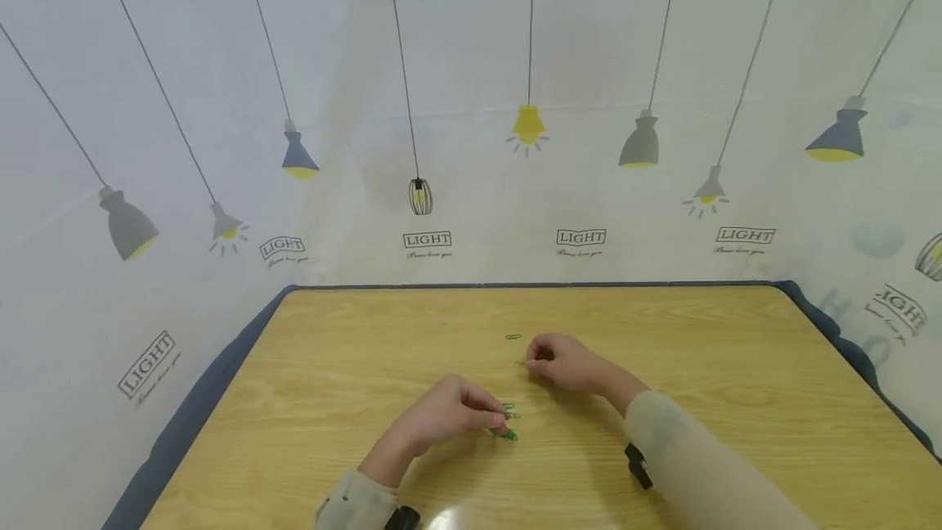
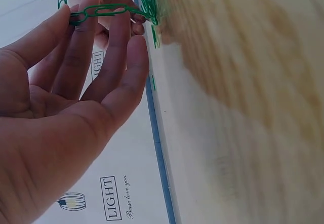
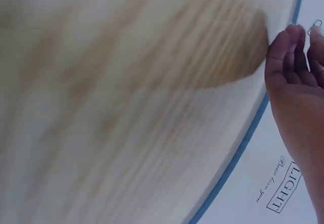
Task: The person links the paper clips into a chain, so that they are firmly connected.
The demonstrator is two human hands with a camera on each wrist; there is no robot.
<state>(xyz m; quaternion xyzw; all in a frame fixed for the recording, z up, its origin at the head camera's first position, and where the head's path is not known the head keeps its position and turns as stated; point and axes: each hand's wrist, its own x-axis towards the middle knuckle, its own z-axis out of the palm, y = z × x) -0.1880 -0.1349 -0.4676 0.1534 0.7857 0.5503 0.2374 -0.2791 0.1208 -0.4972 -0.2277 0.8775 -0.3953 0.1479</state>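
Note:
In the head view my left hand [image 1: 458,411] pinches one end of a chain of linked green paper clips [image 2: 109,9] between thumb and fingers. An end clip sticks up past the thumb, and the chain runs down to a bunch of green clips [image 2: 150,6] near the tabletop. My right hand [image 1: 565,362] is farther forward and to the right, with thumb and fingertips together on a single paper clip [image 3: 315,27]. Part of that clip sticks out beyond the fingertips.
A loose green paper clip [image 1: 513,337] lies on the wooden table [image 1: 353,342] just beyond the right hand. Dark blue edging [image 1: 471,285] borders the table. White sheeting [image 1: 478,145] printed with lamps stands behind it and at both sides.

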